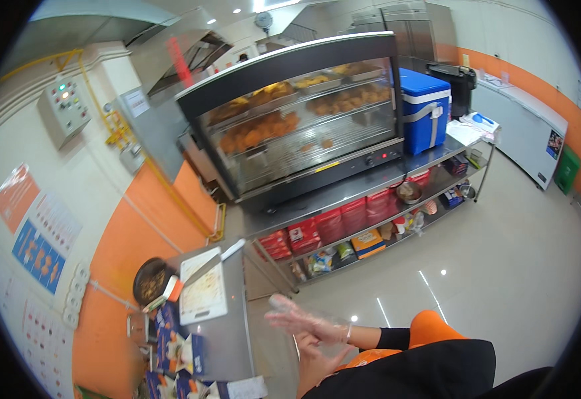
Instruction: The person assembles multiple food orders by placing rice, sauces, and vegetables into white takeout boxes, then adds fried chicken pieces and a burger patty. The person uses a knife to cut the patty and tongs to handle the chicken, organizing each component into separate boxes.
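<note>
The left hand (313, 362) is half hidden behind the blurred, gloved right hand (300, 319); boxes (170, 346) run off the lower edge.

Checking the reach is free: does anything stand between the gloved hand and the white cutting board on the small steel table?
Nothing visible does. The gloved hand hovers beside the steel table, and only bare tabletop lies between it and the cutting board. The knife rests on the board's far part.
</note>
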`<state>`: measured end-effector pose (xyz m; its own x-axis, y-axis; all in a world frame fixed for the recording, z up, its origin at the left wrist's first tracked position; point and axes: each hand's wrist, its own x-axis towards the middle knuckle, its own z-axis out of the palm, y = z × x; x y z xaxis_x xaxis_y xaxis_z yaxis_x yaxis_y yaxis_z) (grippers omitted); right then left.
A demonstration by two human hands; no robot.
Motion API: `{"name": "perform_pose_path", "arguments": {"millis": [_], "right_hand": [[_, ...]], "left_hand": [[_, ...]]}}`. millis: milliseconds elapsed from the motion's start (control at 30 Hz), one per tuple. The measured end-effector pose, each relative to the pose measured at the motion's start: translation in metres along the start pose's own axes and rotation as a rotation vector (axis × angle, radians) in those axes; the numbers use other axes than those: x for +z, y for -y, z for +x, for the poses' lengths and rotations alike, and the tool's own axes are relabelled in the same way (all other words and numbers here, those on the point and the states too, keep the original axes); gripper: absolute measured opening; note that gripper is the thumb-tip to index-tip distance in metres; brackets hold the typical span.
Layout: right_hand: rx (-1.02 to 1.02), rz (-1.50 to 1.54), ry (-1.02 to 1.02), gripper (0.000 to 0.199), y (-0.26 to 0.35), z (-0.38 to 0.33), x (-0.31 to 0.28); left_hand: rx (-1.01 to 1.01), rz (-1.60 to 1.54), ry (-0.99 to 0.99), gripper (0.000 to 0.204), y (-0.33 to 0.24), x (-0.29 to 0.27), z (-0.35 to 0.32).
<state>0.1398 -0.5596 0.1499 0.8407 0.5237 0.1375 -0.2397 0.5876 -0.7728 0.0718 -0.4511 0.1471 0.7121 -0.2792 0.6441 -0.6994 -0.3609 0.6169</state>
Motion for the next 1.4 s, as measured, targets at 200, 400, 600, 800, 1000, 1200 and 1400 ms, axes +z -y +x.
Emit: {"name": "perform_pose_path", "arguments": {"millis": [200,400,600,800,1000,1200,1400], "right_hand": [[-0.229,0.025,-0.477,0.079,0.114,-0.051,-0.132],[-0.394,0.114,-0.804,0.080,0.181,-0.070,-0.270],[-0.811,-0.231,-1.159,0.056,0.361,-0.049,-0.453],[-0.955,-1.448,-1.784,0.044,0.530,-0.024,-0.532],[-0.897,-1.464,-1.768,0.027,0.554,-0.016,-0.543],[-0.846,-1.441,-1.580,0.018,0.552,-0.005,-0.515],[-0.748,-1.608,-1.239,0.027,0.531,0.022,-0.492]], "left_hand": [[-0.145,-0.461,0.670,0.014,0.012,0.150,0.103],[0.019,-0.566,0.971,0.008,0.047,0.269,0.170],[-0.165,-0.668,0.944,0.026,0.110,0.328,0.250],[-0.465,-0.068,1.272,0.046,0.296,0.372,0.283],[-0.462,0.028,1.238,0.053,0.289,0.401,0.366],[-0.532,-0.218,1.318,0.053,0.267,0.456,0.395],[-0.498,-0.354,1.360,0.053,0.259,0.498,0.398]]}}
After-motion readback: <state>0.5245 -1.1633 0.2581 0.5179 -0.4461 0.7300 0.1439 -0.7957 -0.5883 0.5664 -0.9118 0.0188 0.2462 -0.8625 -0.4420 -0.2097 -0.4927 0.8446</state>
